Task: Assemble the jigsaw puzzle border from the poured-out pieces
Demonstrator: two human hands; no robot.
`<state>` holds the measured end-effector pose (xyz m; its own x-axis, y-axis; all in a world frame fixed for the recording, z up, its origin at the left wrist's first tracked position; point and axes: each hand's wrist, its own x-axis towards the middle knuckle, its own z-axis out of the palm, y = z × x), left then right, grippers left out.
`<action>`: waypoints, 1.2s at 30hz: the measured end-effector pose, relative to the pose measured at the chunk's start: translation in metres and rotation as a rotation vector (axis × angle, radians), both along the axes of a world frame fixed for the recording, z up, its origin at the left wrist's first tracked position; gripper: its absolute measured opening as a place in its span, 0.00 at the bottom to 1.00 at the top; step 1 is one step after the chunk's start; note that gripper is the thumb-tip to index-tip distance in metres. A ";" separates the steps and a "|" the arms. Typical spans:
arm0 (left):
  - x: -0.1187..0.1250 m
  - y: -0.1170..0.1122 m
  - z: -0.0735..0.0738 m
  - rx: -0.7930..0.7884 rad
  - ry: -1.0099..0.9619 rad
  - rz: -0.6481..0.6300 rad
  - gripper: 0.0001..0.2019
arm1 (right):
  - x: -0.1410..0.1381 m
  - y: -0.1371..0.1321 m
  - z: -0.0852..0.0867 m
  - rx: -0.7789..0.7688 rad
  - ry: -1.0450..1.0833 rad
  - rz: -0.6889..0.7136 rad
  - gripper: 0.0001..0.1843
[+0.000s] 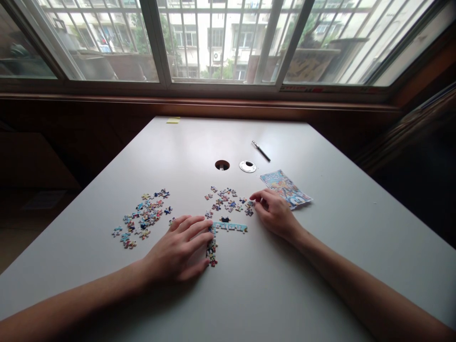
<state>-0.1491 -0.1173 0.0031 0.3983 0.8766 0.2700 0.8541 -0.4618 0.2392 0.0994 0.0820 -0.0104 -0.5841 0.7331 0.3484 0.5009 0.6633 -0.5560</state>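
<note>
My left hand [185,244] lies flat with its fingers stretched out. Its fingertips touch the left side of a joined puzzle corner, made of a light blue top strip [230,226] and a darker side strip [212,251]. Just above that strip is a dark loose puzzle piece [225,219]. My right hand [272,211] rests to the right, fingers bent and the thumb a little apart, holding nothing I can see. Its fingertips are at the edge of a loose cluster of puzzle pieces [228,199], beside a piece [249,209] on the table.
A larger pile of puzzle pieces [146,213] spreads on the left. Behind my right hand lies a colourful picture sheet [285,186]. Farther back are a pen [261,151], a round cover [247,166], a cable hole [222,165] and yellow sticky notes [173,120] on the white table [228,304].
</note>
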 end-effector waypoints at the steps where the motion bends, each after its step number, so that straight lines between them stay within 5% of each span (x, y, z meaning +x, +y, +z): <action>1: 0.000 0.000 0.000 0.001 0.002 0.001 0.20 | 0.000 0.000 0.000 -0.002 0.000 0.001 0.08; 36: -0.001 0.002 -0.001 0.001 0.067 -0.008 0.22 | 0.000 -0.003 0.001 0.050 -0.014 0.026 0.11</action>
<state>-0.1504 -0.1151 0.0026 0.4223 0.8732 0.2432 0.8647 -0.4686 0.1810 0.0999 0.0792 -0.0096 -0.6076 0.6997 0.3758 0.4907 0.7028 -0.5151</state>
